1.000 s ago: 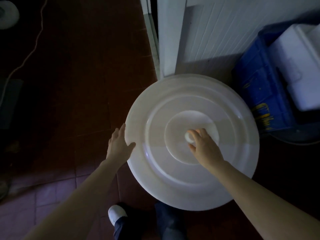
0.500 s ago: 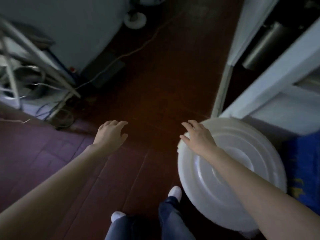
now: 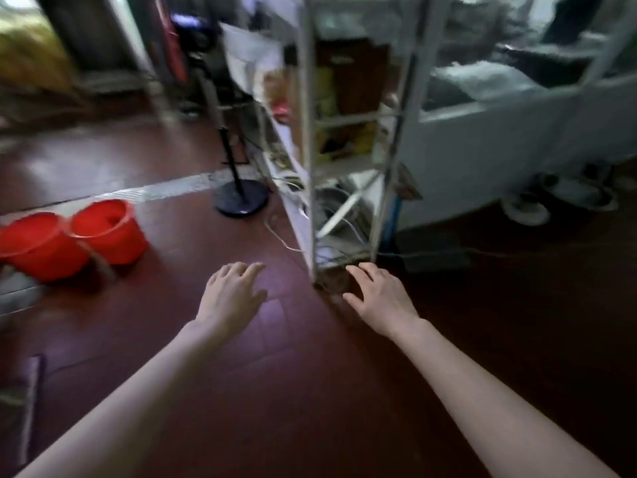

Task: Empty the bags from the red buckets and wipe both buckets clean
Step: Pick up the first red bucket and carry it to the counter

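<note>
Dark red tiled floor (image 3: 310,391) filling most of the view, tall metal shelf rack (image 3: 344,132) crammed with blurry clutter standing right of centre, round black stand base (image 3: 241,201) just left of it with a thin cable trailing nearby. Two red buckets (image 3: 69,236) sitting side by side and touching at far left on the floor, well apart from both hands, contents too blurred to make out. Left hand (image 3: 232,298) and right hand (image 3: 382,298) stretched forward palms down, fingers loosely spread, holding nothing
</note>
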A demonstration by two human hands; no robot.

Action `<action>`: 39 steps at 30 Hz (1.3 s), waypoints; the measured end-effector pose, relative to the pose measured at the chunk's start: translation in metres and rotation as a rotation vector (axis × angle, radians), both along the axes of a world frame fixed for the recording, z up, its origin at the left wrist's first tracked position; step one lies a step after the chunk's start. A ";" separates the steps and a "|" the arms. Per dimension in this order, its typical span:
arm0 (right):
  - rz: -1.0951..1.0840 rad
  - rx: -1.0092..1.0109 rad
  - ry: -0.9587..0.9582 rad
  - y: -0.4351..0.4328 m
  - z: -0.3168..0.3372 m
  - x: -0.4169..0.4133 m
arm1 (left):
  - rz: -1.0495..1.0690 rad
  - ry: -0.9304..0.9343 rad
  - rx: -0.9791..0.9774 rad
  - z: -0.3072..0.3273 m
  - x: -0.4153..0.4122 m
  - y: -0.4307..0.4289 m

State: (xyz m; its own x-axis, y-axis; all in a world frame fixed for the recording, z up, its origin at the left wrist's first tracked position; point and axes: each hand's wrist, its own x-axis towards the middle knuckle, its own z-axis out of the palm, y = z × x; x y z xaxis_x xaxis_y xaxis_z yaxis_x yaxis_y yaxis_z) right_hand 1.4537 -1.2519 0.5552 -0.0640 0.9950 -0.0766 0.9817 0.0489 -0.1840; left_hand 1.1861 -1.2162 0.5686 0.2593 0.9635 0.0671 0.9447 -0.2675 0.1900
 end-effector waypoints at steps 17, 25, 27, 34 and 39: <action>0.728 0.096 -0.024 0.293 0.053 -0.458 | 0.621 -0.022 0.093 0.014 -0.393 0.151; 0.790 0.047 -0.015 0.448 0.057 -0.601 | 0.753 -0.097 0.032 0.016 -0.512 0.278; 0.803 0.040 -0.020 0.480 0.054 -0.631 | 0.772 -0.107 0.019 0.013 -0.539 0.304; 0.813 0.002 -0.055 0.602 0.025 -0.742 | 0.785 -0.142 -0.028 -0.011 -0.655 0.419; 0.783 -0.007 -0.073 0.692 0.009 -0.818 | 0.761 -0.201 -0.028 -0.030 -0.738 0.520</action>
